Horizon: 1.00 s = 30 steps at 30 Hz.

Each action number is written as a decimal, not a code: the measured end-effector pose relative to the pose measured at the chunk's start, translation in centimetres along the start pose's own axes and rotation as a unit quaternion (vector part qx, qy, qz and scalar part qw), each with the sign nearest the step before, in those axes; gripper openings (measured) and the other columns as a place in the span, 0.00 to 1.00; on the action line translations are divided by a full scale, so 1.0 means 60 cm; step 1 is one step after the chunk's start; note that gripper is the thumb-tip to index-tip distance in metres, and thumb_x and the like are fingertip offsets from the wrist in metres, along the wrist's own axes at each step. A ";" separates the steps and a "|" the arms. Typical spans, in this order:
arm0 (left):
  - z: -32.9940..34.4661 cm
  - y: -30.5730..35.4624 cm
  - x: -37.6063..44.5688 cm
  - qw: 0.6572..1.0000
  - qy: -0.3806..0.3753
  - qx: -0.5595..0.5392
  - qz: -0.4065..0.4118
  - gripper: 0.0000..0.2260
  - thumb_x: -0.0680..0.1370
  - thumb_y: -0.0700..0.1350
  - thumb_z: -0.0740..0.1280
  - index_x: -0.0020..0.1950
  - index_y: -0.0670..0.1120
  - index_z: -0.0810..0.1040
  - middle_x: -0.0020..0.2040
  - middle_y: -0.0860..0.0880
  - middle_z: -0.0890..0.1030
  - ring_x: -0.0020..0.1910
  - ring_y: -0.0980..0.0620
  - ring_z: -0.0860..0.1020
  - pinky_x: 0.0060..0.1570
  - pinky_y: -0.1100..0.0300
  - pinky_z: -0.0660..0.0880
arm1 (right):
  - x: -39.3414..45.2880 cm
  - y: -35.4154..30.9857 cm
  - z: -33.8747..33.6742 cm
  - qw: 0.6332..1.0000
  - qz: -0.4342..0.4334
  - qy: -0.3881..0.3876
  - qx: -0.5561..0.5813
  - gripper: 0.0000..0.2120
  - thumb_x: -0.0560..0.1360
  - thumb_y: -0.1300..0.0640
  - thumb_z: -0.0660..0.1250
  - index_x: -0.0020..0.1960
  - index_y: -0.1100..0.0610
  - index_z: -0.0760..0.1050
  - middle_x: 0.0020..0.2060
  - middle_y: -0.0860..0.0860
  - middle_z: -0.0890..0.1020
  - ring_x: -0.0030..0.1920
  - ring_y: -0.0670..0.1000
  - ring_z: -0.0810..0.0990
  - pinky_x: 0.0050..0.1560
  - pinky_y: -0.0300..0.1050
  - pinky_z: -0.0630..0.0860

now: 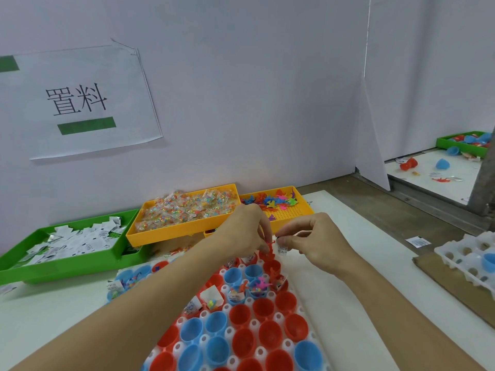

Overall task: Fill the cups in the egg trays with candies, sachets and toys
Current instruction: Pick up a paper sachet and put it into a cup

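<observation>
Fingers of the left hand [242,231] pinch a red toy [270,249] above the egg tray [241,330]; the right hand [312,241] pinches a white sachet [282,249] beside it. Green sachet bin [67,263] and yellow bins sit on the white surface [348,277] against the wall.

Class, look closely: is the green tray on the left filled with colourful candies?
No, the green tray holds white sachets; the candies sit in a yellow tray.
</observation>
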<state>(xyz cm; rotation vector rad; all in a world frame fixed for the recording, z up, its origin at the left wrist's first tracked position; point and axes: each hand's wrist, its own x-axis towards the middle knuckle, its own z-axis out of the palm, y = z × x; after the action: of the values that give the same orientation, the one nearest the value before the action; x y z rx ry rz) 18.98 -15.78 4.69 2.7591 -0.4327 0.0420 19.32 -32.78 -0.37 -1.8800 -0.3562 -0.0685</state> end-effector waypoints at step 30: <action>-0.008 -0.009 0.005 0.999 -0.029 -0.003 0.024 0.08 0.74 0.38 0.75 0.52 0.43 0.86 0.46 0.48 0.86 0.43 0.54 0.83 0.48 0.57 0.83 | -0.004 0.001 0.029 0.995 -0.046 -0.012 -0.088 0.07 0.73 0.62 0.75 0.46 0.51 0.86 0.41 0.41 0.85 0.42 0.41 0.82 0.43 0.29 0.76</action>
<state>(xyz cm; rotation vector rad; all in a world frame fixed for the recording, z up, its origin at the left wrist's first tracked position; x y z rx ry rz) 19.46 -15.25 4.99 2.7492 -0.5139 -0.0281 18.87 -31.20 -1.06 -2.0396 -0.4649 -0.1435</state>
